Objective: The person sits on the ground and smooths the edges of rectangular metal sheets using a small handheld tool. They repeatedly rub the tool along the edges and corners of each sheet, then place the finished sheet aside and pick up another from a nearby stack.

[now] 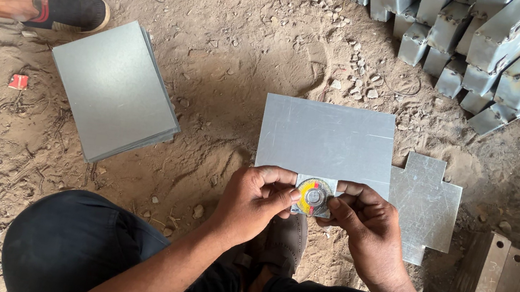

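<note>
A rectangular grey metal sheet [326, 139] is held flat above the sandy ground. My left hand [255, 200] pinches its near edge from the left. My right hand [364, 227] pinches it from the right. Between the thumbs a small round disc [313, 196] with a yellow and red ring and a metal centre sits on a small square piece at the sheet's near edge. Both thumbs touch this piece. Below the hands lie my dark trousers and a worn shoe [283, 242].
A stack of grey metal sheets [114, 86] lies at left. A cross-shaped cut sheet [427, 202] lies on the ground at right. Folded metal boxes [495, 44] are piled at top right. Another person's foot in a black shoe [67, 11] is at upper left.
</note>
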